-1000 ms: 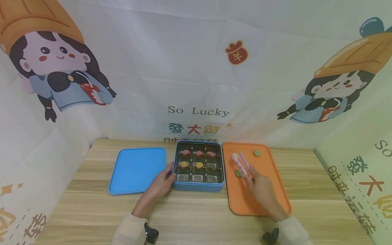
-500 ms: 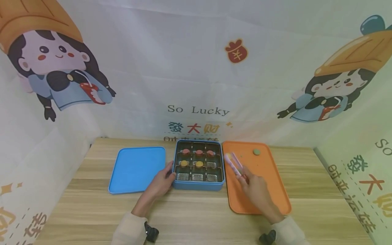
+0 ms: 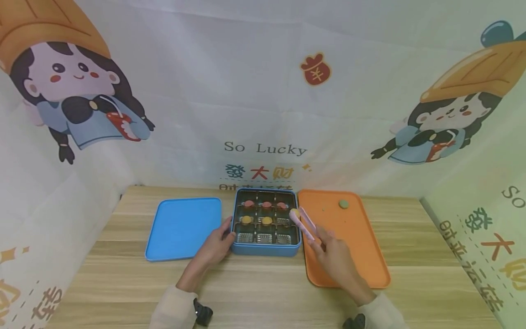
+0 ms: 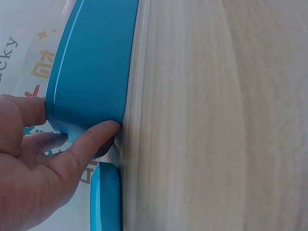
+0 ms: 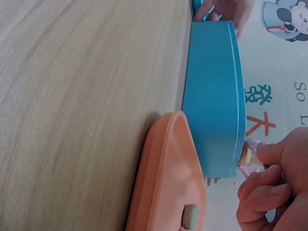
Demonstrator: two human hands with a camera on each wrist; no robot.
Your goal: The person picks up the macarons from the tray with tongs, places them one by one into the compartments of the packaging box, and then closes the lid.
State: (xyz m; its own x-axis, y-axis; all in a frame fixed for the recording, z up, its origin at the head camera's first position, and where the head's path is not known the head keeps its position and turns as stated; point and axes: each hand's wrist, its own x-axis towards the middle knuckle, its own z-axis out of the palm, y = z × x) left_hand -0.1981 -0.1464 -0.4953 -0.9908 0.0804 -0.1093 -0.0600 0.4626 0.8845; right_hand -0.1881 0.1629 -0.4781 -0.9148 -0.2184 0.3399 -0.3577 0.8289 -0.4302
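Note:
My right hand [image 3: 334,253] grips small pink tongs [image 3: 306,224], their tips at the right rim of the blue box [image 3: 266,250]. A yellow round piece [image 5: 246,155], like a small cookie, sits between the tips. My left hand [image 3: 218,244] rests its fingers against the box's left front corner; in the left wrist view a fingertip touches the rim and another the lower side. The box has a dark divided insert: red pieces [image 3: 266,204] lie in the back row, two yellow pieces [image 3: 246,220] in the middle row.
An orange tray [image 3: 361,242] stands right of the box, with a green round piece [image 3: 343,204] near its back and a few crumbs. To the left lies a flat blue lid [image 3: 182,230]. A printed cloth [image 3: 185,114] hangs behind the wooden table [image 3: 263,292].
My right hand has moved left with the tongs and the yellow piece, from over the tray to the box's right edge. The left hand has stayed at the box corner.

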